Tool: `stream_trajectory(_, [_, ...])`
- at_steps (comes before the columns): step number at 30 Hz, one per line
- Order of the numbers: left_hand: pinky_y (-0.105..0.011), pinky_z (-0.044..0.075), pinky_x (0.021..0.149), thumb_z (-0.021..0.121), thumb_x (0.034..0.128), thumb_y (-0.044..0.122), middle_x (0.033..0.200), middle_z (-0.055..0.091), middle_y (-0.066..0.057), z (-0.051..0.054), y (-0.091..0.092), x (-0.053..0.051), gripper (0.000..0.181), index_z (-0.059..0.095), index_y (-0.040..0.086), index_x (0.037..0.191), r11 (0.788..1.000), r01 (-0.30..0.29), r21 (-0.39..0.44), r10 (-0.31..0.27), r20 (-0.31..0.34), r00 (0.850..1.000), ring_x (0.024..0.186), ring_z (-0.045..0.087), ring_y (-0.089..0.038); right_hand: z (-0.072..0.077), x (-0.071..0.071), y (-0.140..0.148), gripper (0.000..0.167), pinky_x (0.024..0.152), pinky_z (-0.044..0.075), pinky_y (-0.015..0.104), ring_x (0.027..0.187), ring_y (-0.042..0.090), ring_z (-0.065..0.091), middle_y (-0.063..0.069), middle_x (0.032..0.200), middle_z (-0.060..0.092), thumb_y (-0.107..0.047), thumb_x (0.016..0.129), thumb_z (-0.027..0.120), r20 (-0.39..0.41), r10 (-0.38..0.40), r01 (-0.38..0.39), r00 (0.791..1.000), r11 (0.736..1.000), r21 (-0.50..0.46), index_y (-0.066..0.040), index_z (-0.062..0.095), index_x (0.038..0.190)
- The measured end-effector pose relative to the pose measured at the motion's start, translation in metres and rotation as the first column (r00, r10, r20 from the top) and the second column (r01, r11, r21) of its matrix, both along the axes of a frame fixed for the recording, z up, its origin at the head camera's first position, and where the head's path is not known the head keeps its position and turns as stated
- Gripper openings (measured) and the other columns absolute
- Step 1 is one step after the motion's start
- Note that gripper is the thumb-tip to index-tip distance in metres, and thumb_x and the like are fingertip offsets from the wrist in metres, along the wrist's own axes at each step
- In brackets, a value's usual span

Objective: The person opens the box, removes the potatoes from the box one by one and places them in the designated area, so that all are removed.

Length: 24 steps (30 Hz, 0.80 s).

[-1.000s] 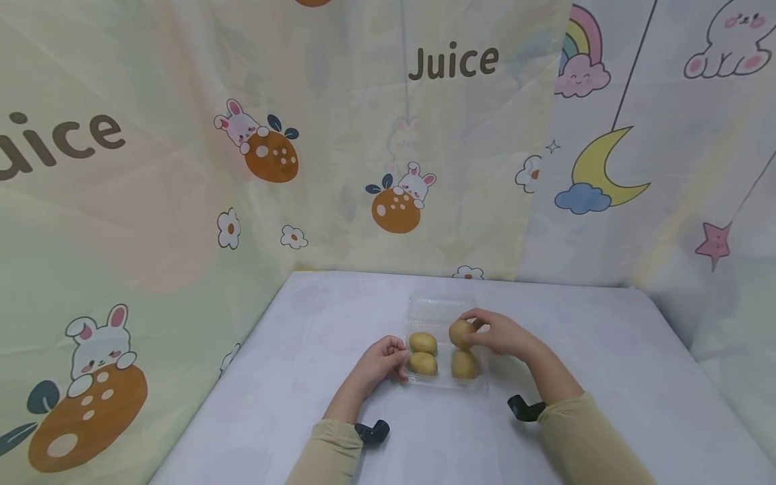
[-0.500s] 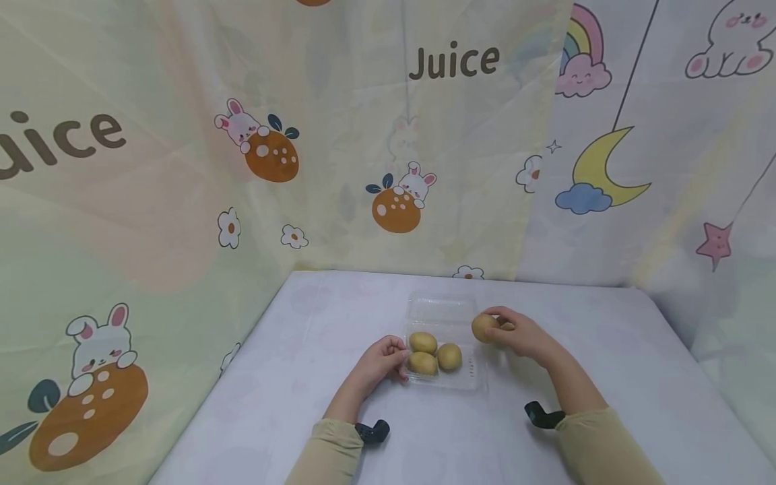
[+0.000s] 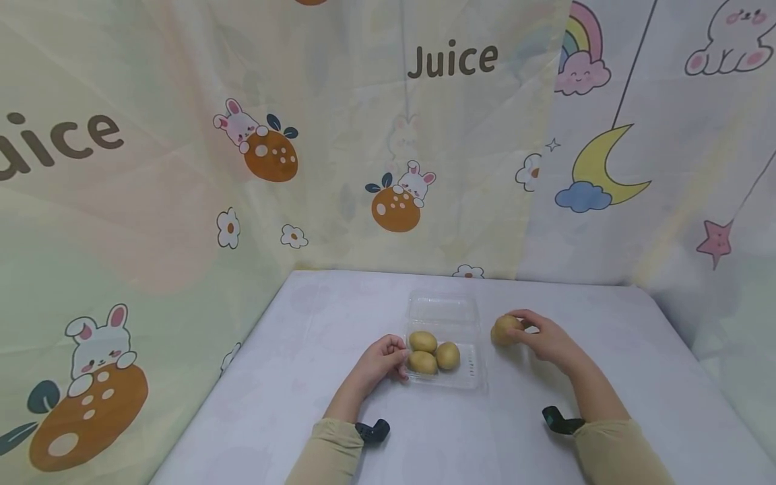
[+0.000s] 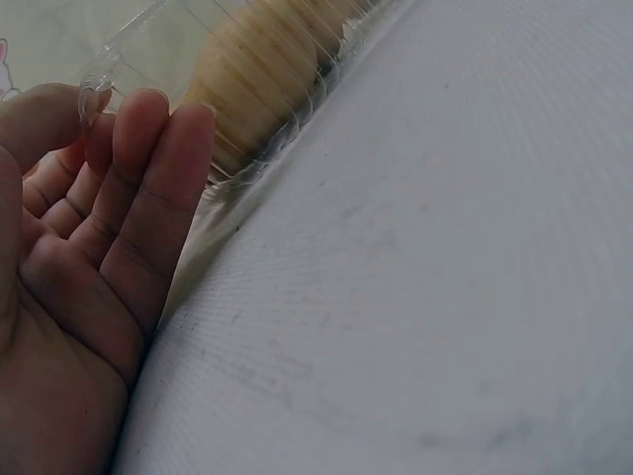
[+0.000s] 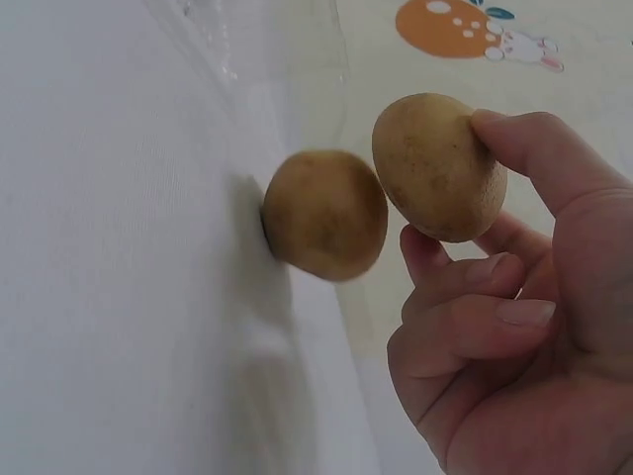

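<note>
Three potatoes point(image 3: 422, 363) lie in a clear container point(image 3: 471, 374), its lid point(image 3: 442, 310) open behind; fingers of the left hand point(image 3: 380, 364) pinch its left rim. Fingers of the right hand point(image 3: 548, 341) pinch a fourth potato point(image 5: 435, 166) above the table point(image 3: 358, 310), just beside a fifth potato point(image 5: 324, 215) resting there.

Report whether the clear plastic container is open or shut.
Open: the container's far half lies folded back, leaving three potatoes uncovered in the near half.

Lightly creased khaki sleeves point(image 3: 326, 453) stop short of bare hands point(image 3: 377, 361); behind each, at the sleeve's inner edge, sits a small, angled black device point(image 3: 373, 432).
</note>
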<state>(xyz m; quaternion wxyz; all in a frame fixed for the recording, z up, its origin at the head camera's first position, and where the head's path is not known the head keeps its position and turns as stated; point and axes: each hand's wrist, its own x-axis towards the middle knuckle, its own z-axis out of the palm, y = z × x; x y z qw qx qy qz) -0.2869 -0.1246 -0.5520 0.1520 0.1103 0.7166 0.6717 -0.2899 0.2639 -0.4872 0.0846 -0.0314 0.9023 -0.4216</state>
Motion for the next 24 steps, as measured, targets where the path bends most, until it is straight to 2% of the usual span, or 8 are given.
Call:
stream_trajectory(3, [-0.034, 0.059, 0.067, 0.068, 0.0936, 0.027, 0.070, 0.063, -0.001, 0.000, 0.000, 0.000, 0.023, 0.055, 0.010, 0.104, 1.000, -0.001, -0.003, 0.001, -0.002, 1.000, 0.064, 0.068, -0.017, -0.003, 0.003, 0.009, 0.068, 0.061, 0.046, 0.029, 0.096, 0.028, 0.051, 0.017, 0.132, 0.049, -0.062, 0.087, 0.064, -0.006, -0.012, 0.012, 1.000, 1.000, -0.011, -0.024, 0.047, 0.141])
stream_trajectory(7, [-0.034, 0.059, 0.067, 0.068, 0.0935, 0.027, 0.070, 0.063, -0.001, 0.000, 0.000, 0.001, 0.024, 0.055, 0.010, 0.104, 1.000, -0.002, 0.000, 0.002, -0.002, 1.000, 0.064, 0.068, -0.017, -0.007, 0.004, 0.022, 0.065, 0.052, 0.041, 0.027, 0.070, 0.018, 0.047, 0.018, 0.131, 0.049, -0.059, 0.089, 0.063, -0.027, -0.024, 0.022, 0.999, 0.999, -0.044, -0.023, 0.047, 0.141])
stream_trajectory(11, [-0.035, 0.059, 0.067, 0.068, 0.0936, 0.027, 0.070, 0.063, -0.001, 0.000, 0.000, 0.001, 0.024, 0.055, 0.010, 0.104, 1.000, 0.000, -0.002, 0.000, -0.002, 1.000, 0.064, 0.068, -0.017, -0.011, 0.005, 0.033, 0.066, 0.048, 0.039, 0.027, 0.055, 0.012, 0.040, 0.021, 0.133, 0.048, -0.057, 0.091, 0.061, -0.031, -0.036, 0.034, 0.999, 0.998, -0.049, -0.019, 0.045, 0.143])
stream_trajectory(16, [-0.035, 0.059, 0.067, 0.068, 0.0935, 0.026, 0.070, 0.063, -0.001, 0.001, 0.000, 0.001, 0.023, 0.055, 0.010, 0.104, 1.000, 0.001, -0.001, -0.001, 0.000, 1.000, 0.064, 0.068, -0.016, -0.018, 0.005, 0.039, 0.069, 0.048, 0.041, 0.028, 0.056, 0.012, 0.042, 0.024, 0.133, 0.049, -0.058, 0.093, 0.058, -0.006, -0.046, 0.046, 0.999, 0.998, -0.043, -0.015, 0.042, 0.146])
stream_trajectory(24, [-0.034, 0.059, 0.067, 0.067, 0.0939, 0.025, 0.071, 0.063, -0.001, 0.002, 0.000, 0.001, 0.022, 0.055, 0.009, 0.104, 1.000, 0.002, 0.002, -0.002, -0.004, 1.000, 0.064, 0.068, -0.016, -0.025, 0.004, 0.043, 0.074, 0.052, 0.042, 0.030, 0.065, 0.017, 0.048, 0.022, 0.128, 0.051, -0.062, 0.093, 0.056, 0.050, -0.076, 0.077, 0.996, 0.997, -0.023, -0.014, 0.039, 0.147])
